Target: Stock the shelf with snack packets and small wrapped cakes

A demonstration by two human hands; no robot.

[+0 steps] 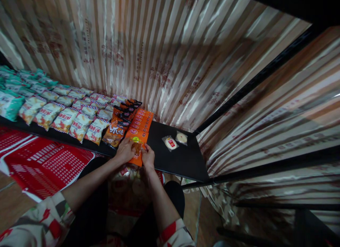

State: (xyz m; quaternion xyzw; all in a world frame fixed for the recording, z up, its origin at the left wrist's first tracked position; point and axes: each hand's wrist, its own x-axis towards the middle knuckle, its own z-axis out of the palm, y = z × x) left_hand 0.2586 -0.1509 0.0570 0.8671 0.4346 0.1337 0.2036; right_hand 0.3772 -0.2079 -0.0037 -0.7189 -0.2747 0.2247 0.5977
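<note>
An orange snack packet (136, 159) with a small window of brown sticks lies at the front of a row of overlapping orange packets (142, 119) on the black shelf (183, 162). My left hand (126, 151) is closed on its left edge. Opposite it, my right hand (148, 156) grips the right edge with bent fingers. Just left of the row stand orange and black snack bags (115, 130). Two round, pale wrapped snacks, one with a red label (170, 143) and one plain (181, 137), lie to the right of my hands.
Several white and red snack bags (63, 118) and green bags (10, 102) fill the shelf's left part. Red plastic baskets (58, 169) sit below. Behind hangs a pleated, shiny curtain (159, 56). Black metal bars (255, 87) cross at the right.
</note>
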